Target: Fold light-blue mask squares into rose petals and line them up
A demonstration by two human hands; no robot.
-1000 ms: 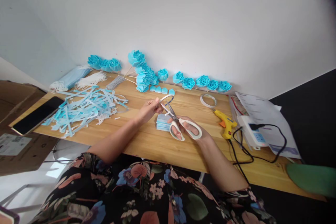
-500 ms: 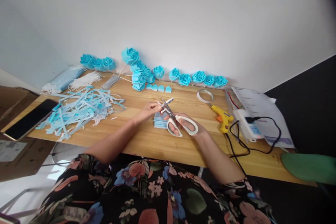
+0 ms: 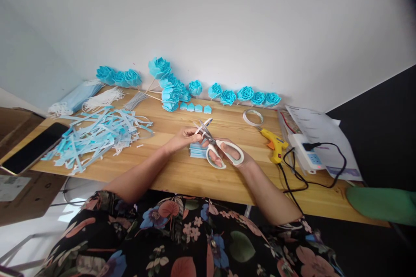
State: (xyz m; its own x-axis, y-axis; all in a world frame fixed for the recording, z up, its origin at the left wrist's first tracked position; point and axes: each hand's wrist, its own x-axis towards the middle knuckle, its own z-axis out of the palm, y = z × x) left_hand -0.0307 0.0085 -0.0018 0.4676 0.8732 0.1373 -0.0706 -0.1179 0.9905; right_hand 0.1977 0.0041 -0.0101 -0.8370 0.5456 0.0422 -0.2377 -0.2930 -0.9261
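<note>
Just beyond the left hand (image 3: pixel 182 139), pinching a thin white strip (image 3: pixel 199 130) between thumb and fingers, the scissors (image 3: pixel 211 140) stand parted — 2 loops threaded by the half-curled right hand (image 3: pixel 227 150), near a pale-blue stack (image 3: pixel 197 151) — and keeping that strip taut and square to the blades should give cleaner snips.

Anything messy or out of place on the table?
The heap of cut strips at left sprawls up to the phone, one small scrap lying apart; black cords loop untidily beside the glue gun. Probably ordinary clutter. No damage visible on the scissors.
</note>
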